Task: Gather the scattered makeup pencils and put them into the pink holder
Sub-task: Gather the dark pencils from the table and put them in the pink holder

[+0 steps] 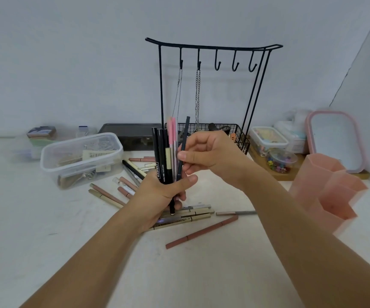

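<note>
My left hand grips an upright bundle of makeup pencils, black, gold and pink ones. My right hand pinches a thin dark pencil at the bundle's right side. More pencils lie scattered on the white table: a brown one in front, gold ones under my left hand, a grey-tipped one, and several pink and black ones to the left. The pink holder stands at the right, apart from both hands.
A clear plastic box with clips sits at the left. A black wire jewellery stand with chains and a basket stands behind my hands. A dark case, small containers on a wooden tray and a pink-rimmed lid line the back.
</note>
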{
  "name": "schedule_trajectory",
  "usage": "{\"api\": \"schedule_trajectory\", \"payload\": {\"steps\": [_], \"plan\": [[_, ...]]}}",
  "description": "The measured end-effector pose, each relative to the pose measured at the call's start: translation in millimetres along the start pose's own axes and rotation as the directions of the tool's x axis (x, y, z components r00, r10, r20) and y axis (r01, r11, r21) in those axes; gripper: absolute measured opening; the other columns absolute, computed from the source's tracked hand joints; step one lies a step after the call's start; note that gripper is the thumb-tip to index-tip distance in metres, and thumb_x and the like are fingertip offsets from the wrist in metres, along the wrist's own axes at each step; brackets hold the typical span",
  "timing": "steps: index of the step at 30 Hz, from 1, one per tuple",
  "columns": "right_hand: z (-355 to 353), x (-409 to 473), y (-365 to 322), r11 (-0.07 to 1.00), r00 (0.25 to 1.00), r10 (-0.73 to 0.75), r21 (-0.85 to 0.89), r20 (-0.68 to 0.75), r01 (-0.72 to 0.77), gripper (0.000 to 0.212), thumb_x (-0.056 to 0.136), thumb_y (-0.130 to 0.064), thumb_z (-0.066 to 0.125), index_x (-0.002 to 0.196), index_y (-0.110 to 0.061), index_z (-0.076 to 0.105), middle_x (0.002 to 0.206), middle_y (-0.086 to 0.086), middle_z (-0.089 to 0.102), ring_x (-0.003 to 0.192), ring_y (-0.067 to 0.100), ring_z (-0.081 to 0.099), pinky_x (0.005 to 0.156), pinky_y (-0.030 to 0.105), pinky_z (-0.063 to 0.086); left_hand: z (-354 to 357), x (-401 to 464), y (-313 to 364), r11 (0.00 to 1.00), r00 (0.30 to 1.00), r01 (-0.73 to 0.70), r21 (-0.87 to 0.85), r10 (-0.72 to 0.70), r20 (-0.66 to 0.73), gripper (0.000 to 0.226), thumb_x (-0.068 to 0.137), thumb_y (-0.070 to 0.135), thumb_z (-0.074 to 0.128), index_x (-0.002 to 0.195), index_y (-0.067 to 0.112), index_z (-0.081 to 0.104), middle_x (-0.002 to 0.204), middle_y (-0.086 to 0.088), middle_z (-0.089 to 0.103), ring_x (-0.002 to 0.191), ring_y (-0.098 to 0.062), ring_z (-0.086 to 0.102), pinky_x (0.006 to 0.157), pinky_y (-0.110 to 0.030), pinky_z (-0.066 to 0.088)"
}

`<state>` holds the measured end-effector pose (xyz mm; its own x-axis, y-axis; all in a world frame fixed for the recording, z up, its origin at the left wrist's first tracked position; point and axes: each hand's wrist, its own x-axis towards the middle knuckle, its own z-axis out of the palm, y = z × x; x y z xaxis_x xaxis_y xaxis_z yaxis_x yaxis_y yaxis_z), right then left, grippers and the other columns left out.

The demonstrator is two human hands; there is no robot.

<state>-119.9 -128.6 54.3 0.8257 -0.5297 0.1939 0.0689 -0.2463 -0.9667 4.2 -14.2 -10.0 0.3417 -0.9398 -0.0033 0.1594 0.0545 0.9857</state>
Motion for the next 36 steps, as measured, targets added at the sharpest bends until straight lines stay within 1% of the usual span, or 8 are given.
{"api": "schedule_trajectory", "payload": {"steps": [6,9,12,15,17,22,30,36], "plan": [[4,6,1,0.973,0.999,-0.043,-0.226,-0.033,0.035,0.019,0.083,-0.012,0.08,0.089,0.002,0.067,0.068,0.014,0.069,0.058,0.019,0.067,0.056,0.027,0.056,1,2,-3,1.0,1.0,-0.011,0.01,0.011,0.01,0.021,0.093,0.021,0.073,0.088,0.011,0.056,0.064,-0.004,0.043,0.057,-0.016,0.042,0.042,-0.023,0.034],[-6,-1,-6,0.923,0.997,0.067,-0.381,0.029,-0.051,0.029,0.085,-0.035,0.076,0.096,-0.008,0.071,0.075,0.001,0.074,0.068,0.014,0.068,0.058,0.022,0.054,1,3,1,0.997,0.997,-0.079,-0.016,0.079,-0.012,0.021,0.094,0.025,0.07,0.09,0.012,0.055,0.063,0.0,0.041,0.056,-0.013,0.041,0.042,-0.02,0.032],[-30,-10,-9,0.7,0.942,0.324,-0.693,0.089,-0.175,0.036,0.078,-0.048,0.077,0.099,-0.019,0.07,0.091,-0.001,0.075,0.073,0.008,0.067,0.06,0.02,0.052,0,3,6,0.988,0.992,-0.124,-0.09,0.122,-0.035,0.021,0.09,0.03,0.07,0.084,0.016,0.055,0.063,0.001,0.04,0.057,-0.013,0.04,0.042,-0.02,0.031],[-55,-18,-2,0.38,0.747,0.663,-0.879,0.043,-0.287,0.035,0.074,-0.043,0.084,0.099,-0.023,0.071,0.096,-0.004,0.073,0.08,0.01,0.066,0.065,0.024,0.051,-1,2,9,0.972,0.994,-0.109,-0.207,0.101,-0.048,0.021,0.083,0.035,0.072,0.079,0.023,0.056,0.064,0.001,0.043,0.059,-0.013,0.043,0.046,-0.022,0.041],[-62,-20,4,0.276,0.666,0.746,-0.901,-0.019,-0.335,0.03,0.071,-0.04,0.089,0.092,-0.024,0.074,0.085,-0.008,0.071,0.075,0.008,0.063,0.06,0.022,0.048,-1,2,9,0.961,0.997,-0.077,-0.265,0.068,-0.04,0.017,0.084,0.034,0.071,0.077,0.024,0.061,0.065,0.001,0.047,0.061,-0.012,0.049,0.062,-0.034,0.058],[-59,-16,10,0.311,0.665,0.747,-0.892,0.016,-0.327,0.016,0.072,-0.03,0.089,0.081,-0.028,0.075,0.073,-0.012,0.068,0.07,0.008,0.058,0.058,0.022,0.046,-2,0,7,0.96,1.0,-0.01,-0.28,0.016,0.019,0.013,0.084,0.034,0.071,0.076,0.024,0.069,0.072,-0.002,0.053,0.073,-0.014,0.057,0.083,-0.059,0.06],[-62,-16,11,0.295,0.664,0.748,-0.901,0.011,-0.317,0.014,0.075,-0.025,0.087,0.08,-0.029,0.075,0.068,-0.014,0.065,0.068,0.008,0.058,0.057,0.022,0.046,-3,1,7,0.969,1.0,0.023,-0.248,-0.021,0.01,0.024,0.085,0.04,0.069,0.084,0.017,0.063,0.075,-0.004,0.056,0.08,-0.016,0.057,0.07,-0.045,0.061],[-68,-19,11,0.15,0.605,0.794,-0.945,-0.059,-0.29,0.021,0.075,-0.019,0.087,0.09,-0.025,0.074,0.086,-0.005,0.066,0.072,0.011,0.055,0.058,0.024,0.047,-2,-1,10,0.96,0.997,0.075,-0.269,-0.063,0.053,0.026,0.084,0.041,0.069,0.082,0.015,0.065,0.079,-0.004,0.058,0.085,-0.017,0.06,0.076,-0.057,0.061]]}}
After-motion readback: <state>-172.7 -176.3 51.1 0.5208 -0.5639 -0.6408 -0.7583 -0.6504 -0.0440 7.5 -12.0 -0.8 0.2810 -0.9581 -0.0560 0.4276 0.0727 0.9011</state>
